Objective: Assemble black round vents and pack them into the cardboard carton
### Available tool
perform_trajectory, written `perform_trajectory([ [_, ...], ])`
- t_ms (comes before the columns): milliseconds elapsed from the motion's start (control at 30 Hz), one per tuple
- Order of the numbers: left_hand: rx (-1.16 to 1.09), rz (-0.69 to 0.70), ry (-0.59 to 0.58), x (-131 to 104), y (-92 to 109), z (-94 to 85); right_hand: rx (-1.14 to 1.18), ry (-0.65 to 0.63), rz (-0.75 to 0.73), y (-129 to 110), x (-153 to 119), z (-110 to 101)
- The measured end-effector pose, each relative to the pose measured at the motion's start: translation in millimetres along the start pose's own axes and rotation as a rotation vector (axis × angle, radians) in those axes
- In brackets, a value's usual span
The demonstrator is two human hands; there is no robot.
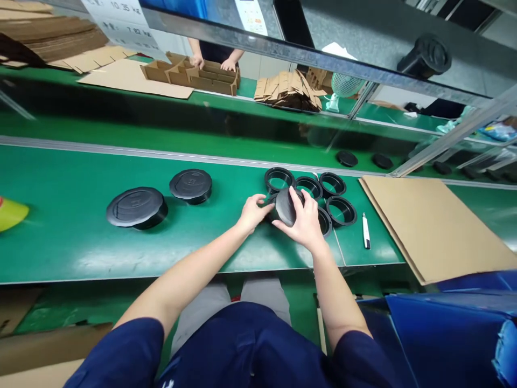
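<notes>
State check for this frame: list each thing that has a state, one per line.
black part: lifted, gripped by both hands
left hand: closed on its left edge
right hand: wrapped over its right side
open rings: clustered, hollow side up
two capped discs: flat, closed side up
pen: lying flat

The belt (81,237) was green, the rings (341,210) and lids (137,206) black, the cardboard sheet (436,226) tan, the pen (365,230) white.

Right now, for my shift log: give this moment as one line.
left hand: grip on black part | right hand: grip on black part | black rings beside | pen on belt
</notes>
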State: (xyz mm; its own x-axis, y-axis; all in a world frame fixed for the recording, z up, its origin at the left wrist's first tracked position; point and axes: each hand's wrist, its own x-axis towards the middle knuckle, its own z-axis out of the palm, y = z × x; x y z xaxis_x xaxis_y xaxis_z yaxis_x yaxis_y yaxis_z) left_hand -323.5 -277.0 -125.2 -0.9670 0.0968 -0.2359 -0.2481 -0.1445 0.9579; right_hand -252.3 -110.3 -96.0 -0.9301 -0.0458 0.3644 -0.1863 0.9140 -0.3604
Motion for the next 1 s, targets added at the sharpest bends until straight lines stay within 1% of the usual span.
perform_trajectory([
  [67, 0.023, -0.011, -0.029, 11.0, 0.7, 0.5, -0.058, -0.01, 0.015, 4.5, 1.0, 0.5],
  [133, 0.037, -0.007, -0.029, 11.0, 4.5, -11.9, -0.075, -0.042, -0.018, 1.2, -0.9, 4.1],
  [200, 0.037, 0.0, -0.015, 3.8, 8.9, -36.0, -0.066, -0.083, -0.075, -9.6, -2.3, 10.7],
  [267, 0.047, 0.008, 0.008, -6.0, 12.5, -65.6, -0.051, -0.131, -0.142, -25.9, 0.3, 20.2],
  [367, 0.039, -0.002, 0.033, -19.8, 15.5, -105.3, -0.027, -0.197, -0.245, -54.3, 12.7, 37.6],
  [433, 0.008, -0.032, 0.047, -27.3, 16.4, -124.0, -0.013, -0.233, -0.303, -70.6, 22.7, 49.6],
  [500, -0.013, -0.057, 0.065, -33.7, 17.4, -138.0, -0.007, -0.258, -0.343, -82.1, 29.9, 60.7],
  [567, 0.019, -0.031, 0.117, -40.0, 19.2, -149.4, -0.016, -0.279, -0.364, -88.6, 32.7, 70.0],
  [667, 0.144, 0.086, 0.222, -49.4, 24.7, -163.8, -0.056, -0.358, -0.368, -93.5, 32.1, 76.1],
  [767, 0.261, 0.205, 0.264, -58.4, 33.9, -172.7, -0.061, -0.441, -0.373, -99.3, 36.9, 66.6],
  [800, 0.296, 0.247, 0.27, -61.4, 37.0, -173.8, -0.035, -0.432, -0.389, -101.9, 40.8, 60.5],
  [833, 0.333, 0.298, 0.282, -64.6, 39.5, -173.8, 0.002, -0.395, -0.402, -104.6, 45.5, 54.3],
  [900, 0.417, 0.439, 0.331, -71.9, 41.2, -170.9, 0.074, -0.271, -0.389, -110.0, 53.9, 45.5],
  [933, 0.464, 0.53, 0.368, -76.0, 39.6, -168.1, 0.093, -0.221, -0.363, -112.7, 56.1, 44.7],
  [967, 0.51, 0.63, 0.402, -79.9, 36.3, -164.5, 0.094, -0.206, -0.338, -115.5, 56.3, 46.9],
  [1000, 0.552, 0.731, 0.419, -83.4, 31.5, -160.2, 0.082, -0.24, -0.328, -118.3, 55.0, 52.0],
])
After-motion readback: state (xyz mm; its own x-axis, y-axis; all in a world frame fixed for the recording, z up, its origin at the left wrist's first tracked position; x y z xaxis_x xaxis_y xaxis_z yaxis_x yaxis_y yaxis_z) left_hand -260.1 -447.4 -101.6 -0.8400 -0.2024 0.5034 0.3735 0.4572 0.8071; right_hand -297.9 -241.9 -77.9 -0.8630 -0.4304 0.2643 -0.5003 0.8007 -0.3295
